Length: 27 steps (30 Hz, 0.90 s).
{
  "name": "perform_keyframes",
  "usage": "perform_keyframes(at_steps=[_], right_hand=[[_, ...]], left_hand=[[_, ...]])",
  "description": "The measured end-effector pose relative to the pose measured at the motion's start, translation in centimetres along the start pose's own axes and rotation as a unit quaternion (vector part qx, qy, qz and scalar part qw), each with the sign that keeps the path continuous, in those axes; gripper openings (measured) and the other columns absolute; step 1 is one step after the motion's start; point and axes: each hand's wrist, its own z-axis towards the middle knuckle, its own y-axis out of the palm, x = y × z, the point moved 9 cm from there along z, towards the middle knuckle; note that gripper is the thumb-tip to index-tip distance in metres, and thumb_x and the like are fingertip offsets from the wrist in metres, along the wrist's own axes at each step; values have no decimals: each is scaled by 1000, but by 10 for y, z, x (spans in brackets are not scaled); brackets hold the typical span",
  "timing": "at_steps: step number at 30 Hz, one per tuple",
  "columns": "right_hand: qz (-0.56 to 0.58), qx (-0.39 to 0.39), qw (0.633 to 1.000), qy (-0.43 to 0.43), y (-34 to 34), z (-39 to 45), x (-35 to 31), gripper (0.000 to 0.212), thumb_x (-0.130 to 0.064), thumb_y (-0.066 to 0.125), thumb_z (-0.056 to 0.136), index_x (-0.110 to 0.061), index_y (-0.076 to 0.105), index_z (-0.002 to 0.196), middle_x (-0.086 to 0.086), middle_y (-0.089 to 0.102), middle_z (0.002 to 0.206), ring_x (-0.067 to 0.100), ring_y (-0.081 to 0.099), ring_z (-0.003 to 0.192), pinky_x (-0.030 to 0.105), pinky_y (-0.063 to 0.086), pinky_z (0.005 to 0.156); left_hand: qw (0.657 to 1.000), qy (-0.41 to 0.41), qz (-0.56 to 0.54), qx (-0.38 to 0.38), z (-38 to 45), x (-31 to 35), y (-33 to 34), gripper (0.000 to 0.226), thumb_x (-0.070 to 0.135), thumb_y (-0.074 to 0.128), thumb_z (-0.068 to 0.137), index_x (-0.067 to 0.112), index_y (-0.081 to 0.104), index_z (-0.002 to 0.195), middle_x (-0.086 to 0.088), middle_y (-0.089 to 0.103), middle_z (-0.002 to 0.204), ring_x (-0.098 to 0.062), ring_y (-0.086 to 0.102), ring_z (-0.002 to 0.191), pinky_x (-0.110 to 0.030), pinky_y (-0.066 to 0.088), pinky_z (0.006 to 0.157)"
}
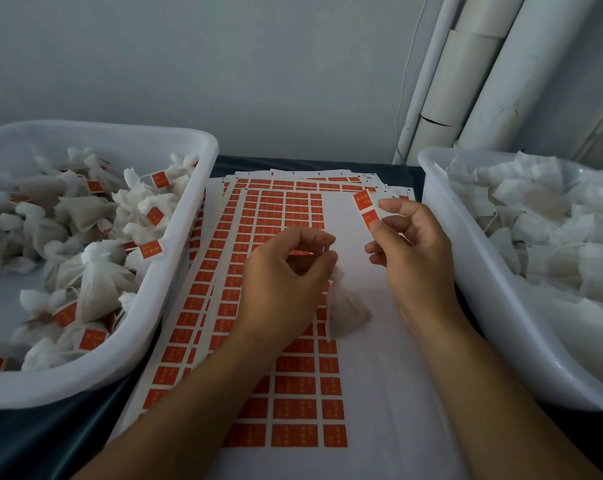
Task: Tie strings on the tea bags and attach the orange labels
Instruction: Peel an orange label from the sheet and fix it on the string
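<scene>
Pinching a peeled orange paper label in our right hand, our left hand curled round a white mesh tea bag (hanging over the label sheets), between two white plastic tubs.

2 hands, 2 tubs, 1 loose bag, 1 peeled label. Sheets and binned bags: too many to count.

Paper, gauze and plastic, mostly matt

The tubs looked smooth translucent white plastic; the tea bags were soft, crinkled gauze; the label sheets were matt printed paper.
</scene>
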Motion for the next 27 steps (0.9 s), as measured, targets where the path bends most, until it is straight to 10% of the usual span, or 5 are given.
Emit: perform_keyframes(at_steps=[10, 27], right_hand=[[15, -228, 973, -10, 32, -17, -16, 25, -27, 62, 91, -23, 58, 115, -4, 69, 79, 14, 66, 67, 24, 56, 66], [-4, -261, 965, -10, 33, -19, -21, 25, -26, 71, 84, -21, 57, 104, -5, 68, 74, 12, 65, 66, 23, 55, 62]], left_hand=[[996, 8, -59, -68, -3, 1, 4, 18, 13, 69, 95, 30, 74, 98, 19, 75, 86, -3, 73, 81, -10, 54, 67], [983, -4, -132, -127, -12, 13, 11, 40, 6, 72, 91, 41, 75, 110, 8, 78, 95, -43, 69, 78, -59, 58, 66]])
